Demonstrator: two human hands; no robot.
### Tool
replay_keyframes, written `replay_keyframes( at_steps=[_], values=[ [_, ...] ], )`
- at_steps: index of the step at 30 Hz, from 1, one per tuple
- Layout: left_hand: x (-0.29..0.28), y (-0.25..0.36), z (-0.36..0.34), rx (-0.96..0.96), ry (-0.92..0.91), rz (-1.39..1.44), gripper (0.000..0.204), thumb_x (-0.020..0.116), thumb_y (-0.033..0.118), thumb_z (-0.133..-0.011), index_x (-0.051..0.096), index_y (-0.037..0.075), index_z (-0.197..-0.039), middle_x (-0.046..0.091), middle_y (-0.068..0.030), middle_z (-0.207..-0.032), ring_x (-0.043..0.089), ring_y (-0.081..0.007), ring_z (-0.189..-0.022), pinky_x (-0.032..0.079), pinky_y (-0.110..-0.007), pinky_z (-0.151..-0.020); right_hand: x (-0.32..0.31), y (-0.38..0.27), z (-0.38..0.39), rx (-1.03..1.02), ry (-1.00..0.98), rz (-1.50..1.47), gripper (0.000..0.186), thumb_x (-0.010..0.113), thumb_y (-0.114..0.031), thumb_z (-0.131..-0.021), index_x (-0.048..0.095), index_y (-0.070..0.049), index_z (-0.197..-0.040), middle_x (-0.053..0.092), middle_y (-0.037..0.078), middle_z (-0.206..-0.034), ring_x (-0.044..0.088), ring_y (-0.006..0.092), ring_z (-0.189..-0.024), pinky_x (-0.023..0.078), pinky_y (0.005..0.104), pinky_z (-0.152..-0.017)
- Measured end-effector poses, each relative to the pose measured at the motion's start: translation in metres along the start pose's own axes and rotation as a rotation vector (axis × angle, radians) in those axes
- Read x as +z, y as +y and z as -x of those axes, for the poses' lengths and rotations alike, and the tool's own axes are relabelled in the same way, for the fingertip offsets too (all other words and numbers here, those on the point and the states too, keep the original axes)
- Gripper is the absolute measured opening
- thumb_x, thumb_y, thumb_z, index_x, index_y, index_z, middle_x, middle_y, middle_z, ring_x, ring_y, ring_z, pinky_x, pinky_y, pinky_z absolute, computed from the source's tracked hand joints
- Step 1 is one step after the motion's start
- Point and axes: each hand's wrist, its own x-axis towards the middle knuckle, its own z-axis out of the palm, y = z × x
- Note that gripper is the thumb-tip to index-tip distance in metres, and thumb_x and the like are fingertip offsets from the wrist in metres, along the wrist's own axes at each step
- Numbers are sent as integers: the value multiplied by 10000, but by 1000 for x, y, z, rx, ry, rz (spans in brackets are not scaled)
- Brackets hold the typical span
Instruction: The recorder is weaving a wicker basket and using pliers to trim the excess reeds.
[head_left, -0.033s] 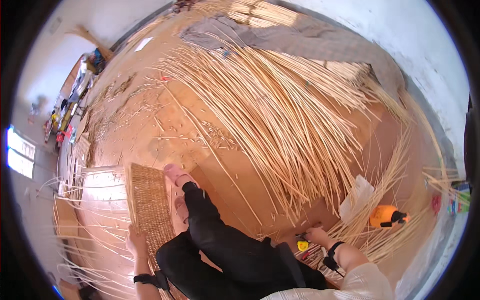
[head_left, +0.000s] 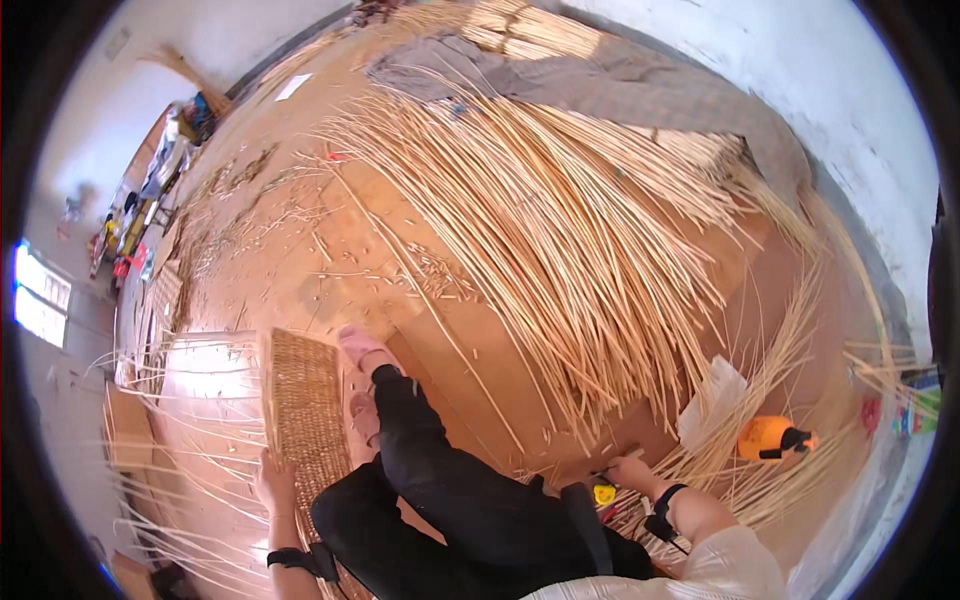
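Observation:
I sit on the floor in black trousers, my feet in pink slippers [head_left: 362, 350] resting on a flat woven cane mat [head_left: 300, 400]. My left hand [head_left: 275, 482] grips the mat's near edge, with loose weaving strands fanning out to its left. My right hand [head_left: 630, 470] reaches down to the floor on the right and pinches the near ends of thin cane strips [head_left: 600, 420]. A small yellow tool [head_left: 603, 493] lies just beside that hand. Both wrists wear a black band.
A big fan of long pale cane strips [head_left: 560, 230] covers the wooden floor ahead. A grey cloth [head_left: 600, 90] lies beyond it by the wall. An orange object with a black handle [head_left: 770, 438] and a white sheet [head_left: 712, 400] lie at the right. Cane offcuts are scattered at the left.

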Motion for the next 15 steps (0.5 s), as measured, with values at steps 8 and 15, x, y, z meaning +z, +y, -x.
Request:
replay_keyframes(
  at_steps=[8,15],
  values=[
    [79,-132,4,206,-65,818,788,721,122,-730,376,-26,-1422,441,-223,-1419,428,-349,-1303,347,-413,-1099,-73,-103,-71,-142,27,-90,319,558,-304,-881,666,-55,-1049,676,216,-933,648,396,-899,526,480,-743],
    [2,-35,45,59,-186,942,369,648,153,-891,591,-52,-1193,654,-104,-1058,608,-173,-991,487,-302,-864,-122,-85,-55,25,90,-147,379,576,-348,-881,673,-51,-1094,689,195,-1027,646,382,-976,503,444,-870]
  ],
)
